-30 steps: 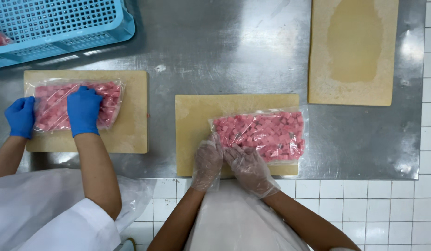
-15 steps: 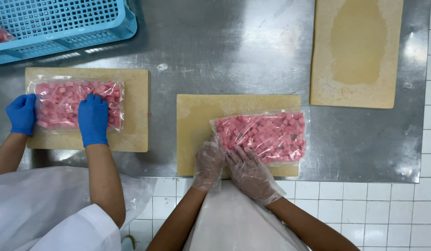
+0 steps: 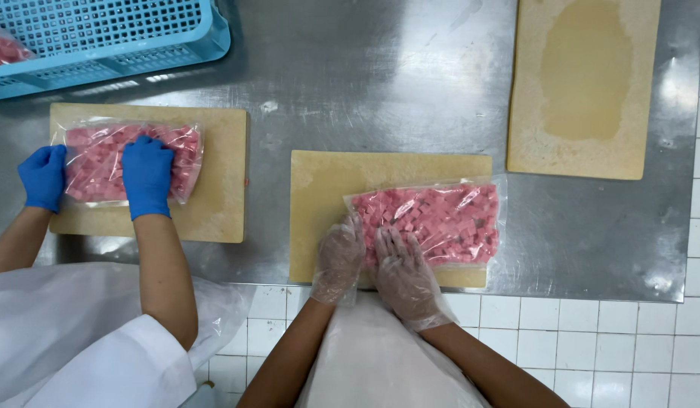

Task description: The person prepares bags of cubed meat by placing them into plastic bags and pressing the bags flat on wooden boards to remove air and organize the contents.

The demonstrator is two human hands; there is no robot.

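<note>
Left hand: the left hand (image 3: pixel 339 255), in a thin clear glove, is lying flat with its fingers pressing on the near left corner of the bag of pink cubes (image 3: pixel 433 221); it is not grasping anything.
Right hand: the right hand (image 3: pixel 404 273), gloved the same way, is resting palm down with fingers spread on the near edge of the same bag, pressing rather than clenching.
Bag: the clear bag is lying flat and slightly tilted on the right half of the middle cutting board (image 3: pixel 327 204), its right end reaching just past the board's edge.
Table: the board is sitting on a steel table (image 3: pixel 380 83), close to its near edge, above a white tiled floor (image 3: pixel 591 340).
Co-worker: to the left, another person in a white coat is pressing two blue-gloved hands (image 3: pixel 146 175) on a second bag of pink cubes (image 3: pixel 100 155), which is lying on a separate cutting board (image 3: pixel 214 189).
Far right: a third cutting board (image 3: pixel 584 83), bare and stained darker in the middle, is lying well apart from the hands.
Far left: a blue plastic crate (image 3: pixel 108 34) is standing at the table's far corner.
</note>
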